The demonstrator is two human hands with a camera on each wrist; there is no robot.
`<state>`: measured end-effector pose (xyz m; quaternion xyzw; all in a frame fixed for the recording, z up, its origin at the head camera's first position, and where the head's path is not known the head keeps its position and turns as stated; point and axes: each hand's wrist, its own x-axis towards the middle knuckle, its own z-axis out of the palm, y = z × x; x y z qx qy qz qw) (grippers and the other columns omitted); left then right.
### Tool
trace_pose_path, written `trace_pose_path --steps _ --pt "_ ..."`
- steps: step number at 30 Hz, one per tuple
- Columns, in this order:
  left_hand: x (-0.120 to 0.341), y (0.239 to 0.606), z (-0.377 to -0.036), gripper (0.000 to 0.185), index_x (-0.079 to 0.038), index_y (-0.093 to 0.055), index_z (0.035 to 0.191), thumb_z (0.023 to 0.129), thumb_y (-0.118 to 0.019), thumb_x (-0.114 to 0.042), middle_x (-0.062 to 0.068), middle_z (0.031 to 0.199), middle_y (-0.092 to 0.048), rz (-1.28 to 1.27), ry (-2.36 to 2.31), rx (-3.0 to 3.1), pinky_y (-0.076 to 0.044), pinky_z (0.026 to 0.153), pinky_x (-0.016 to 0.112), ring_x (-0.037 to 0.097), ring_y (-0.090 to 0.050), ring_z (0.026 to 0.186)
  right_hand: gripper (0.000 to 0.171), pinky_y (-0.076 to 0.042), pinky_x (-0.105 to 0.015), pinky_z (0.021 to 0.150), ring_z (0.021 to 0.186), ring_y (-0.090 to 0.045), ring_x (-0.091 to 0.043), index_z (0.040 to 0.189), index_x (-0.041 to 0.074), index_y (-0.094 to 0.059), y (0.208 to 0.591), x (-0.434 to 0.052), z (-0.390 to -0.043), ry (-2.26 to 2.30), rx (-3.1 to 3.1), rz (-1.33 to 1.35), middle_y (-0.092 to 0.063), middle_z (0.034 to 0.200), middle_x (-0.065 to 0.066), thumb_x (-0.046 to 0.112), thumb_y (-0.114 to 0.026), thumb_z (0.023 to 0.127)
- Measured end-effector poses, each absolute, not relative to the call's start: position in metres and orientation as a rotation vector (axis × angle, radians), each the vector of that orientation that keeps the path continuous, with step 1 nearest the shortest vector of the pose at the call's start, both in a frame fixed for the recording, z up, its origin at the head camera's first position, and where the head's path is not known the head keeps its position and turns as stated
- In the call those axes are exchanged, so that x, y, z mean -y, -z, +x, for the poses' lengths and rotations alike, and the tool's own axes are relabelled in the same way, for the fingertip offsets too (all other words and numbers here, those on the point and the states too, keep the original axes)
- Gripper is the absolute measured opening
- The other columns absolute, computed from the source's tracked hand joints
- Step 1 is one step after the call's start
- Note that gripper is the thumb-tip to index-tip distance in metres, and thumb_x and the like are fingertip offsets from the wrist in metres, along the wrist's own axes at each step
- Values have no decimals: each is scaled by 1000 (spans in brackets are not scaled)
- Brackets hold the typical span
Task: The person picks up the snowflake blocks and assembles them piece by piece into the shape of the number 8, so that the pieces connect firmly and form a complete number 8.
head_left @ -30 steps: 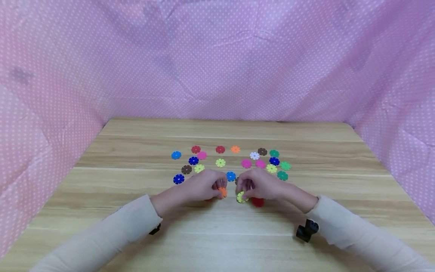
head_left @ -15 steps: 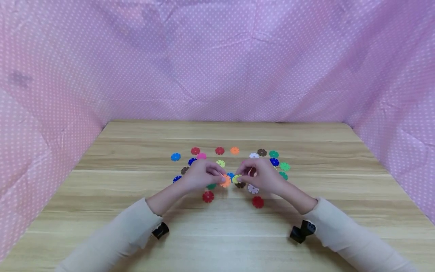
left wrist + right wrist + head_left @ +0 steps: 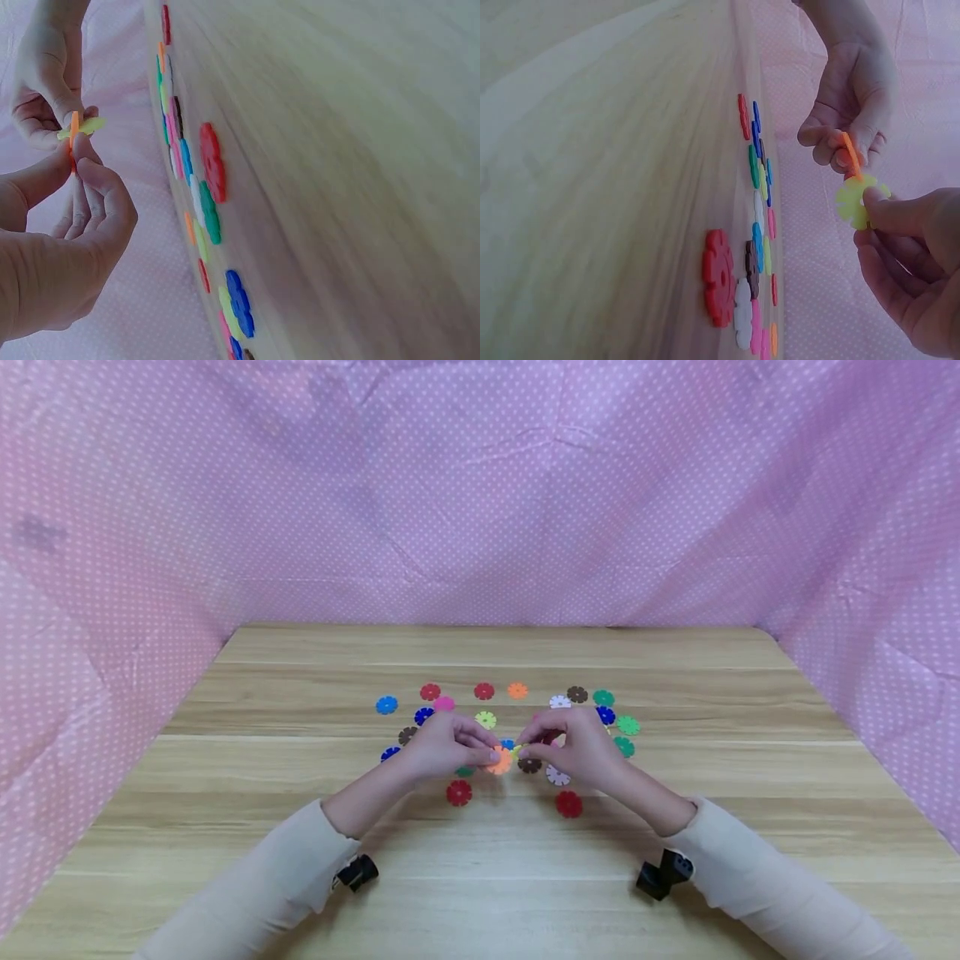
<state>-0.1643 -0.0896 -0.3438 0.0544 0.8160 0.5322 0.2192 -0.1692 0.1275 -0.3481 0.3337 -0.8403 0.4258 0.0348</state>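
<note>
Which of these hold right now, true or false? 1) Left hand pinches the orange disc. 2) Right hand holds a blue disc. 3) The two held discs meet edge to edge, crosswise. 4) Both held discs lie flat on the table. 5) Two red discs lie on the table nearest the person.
1) True: the left hand pinches the orange disc.
2) False: the right hand holds a yellow-green disc.
3) True: in the wrist views the two discs touch at their edges, set crosswise to each other.
4) False: both are held up, clear of the table.
5) True: two red discs lie closest to the person.
</note>
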Motion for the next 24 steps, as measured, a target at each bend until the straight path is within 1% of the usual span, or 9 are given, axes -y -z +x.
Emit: trace_pose_path --steps 4,8,11,15,19,22,24 --pt "88 342 -165 15 -5 -72 96 83 -74 -11 8 86 -74 102 -1486 -2222 -60 77 34 16 -71 78 7 -58 -25 63 67 -63 -3 81 13 -75 347 -127 -168 -1334 2566 1044 -74 78 0 7 -77 78" --pt "86 339 -163 12 -4 -72 95 83 -73 -9 7 84 -74 31 -1498 -2196 -60 79 35 16 -71 78 8 -59 -27 61 66 -65 -5 79 12 -76 348 -124 -166 -1398 2539 1039 -73 75 0 5 -77 77" --pt "84 338 -162 11 -3 -72 94 84 -72 -7 7 82 -73 -14 -1506 -2175 -60 79 35 17 -70 77 7 -57 -25 58 64 -64 -4 79 11 -76 349 -122 -164 -1364 2509 1065 -73 74 0 5 -78 76" --pt "84 341 -161 12 -2 -72 96 85 -71 -7 6 83 -73 -36 -1532 -2135 -59 79 33 13 -67 74 8 -54 -22 55 63 -62 -2 78 11 -76 349 -121 -163 -1362 2492 1059 -73 74 0 5 -80 75" --pt "89 345 -158 16 -2 -72 99 86 -71 -10 4 83 -74 -65 -1563 -2089 -59 76 30 12 -67 73 8 -57 -24 60 67 -63 -4 82 11 -77 352 -121 -164 -1489 2503 1036 -74 77 -3 7 -80 75" --pt "94 344 -155 19 -2 -72 100 85 -73 -13 3 81 -74 -70 -1561 -2075 -58 73 28 14 -68 74 10 -60 -28 65 71 -64 -5 85 10 -77 353 -122 -165 -1539 2526 1050 -74 81 -4 9 -80 76" --pt "95 341 -154 20 -2 -72 101 85 -73 -14 3 81 -74 -56 -1562 -2064 -57 72 27 15 -68 76 11 -60 -29 66 71 -63 -6 86 11 -77 352 -124 -166 -1539 2547 1047 -74 82 -4 9 -80 76"
